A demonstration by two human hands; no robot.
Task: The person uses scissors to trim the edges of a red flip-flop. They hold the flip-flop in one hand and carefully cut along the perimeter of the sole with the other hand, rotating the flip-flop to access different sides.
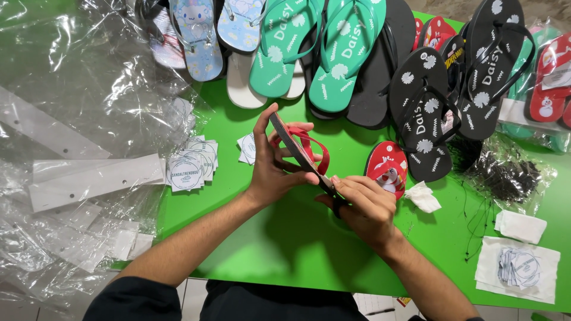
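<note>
Both hands on edge-up red sandal (long axis upper-left to lower-right)

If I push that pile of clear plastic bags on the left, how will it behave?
The clear plastic bags look thin and crumpled, so they would probably crumple and slide rather than move as one. Their glossy sheen suggests they are slippery. Likely very light for their bulk.

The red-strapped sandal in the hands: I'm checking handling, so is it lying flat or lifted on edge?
Lifted on edge: the red-strapped sandal is clear of the green table, gripped by left hand and right hand.
</note>
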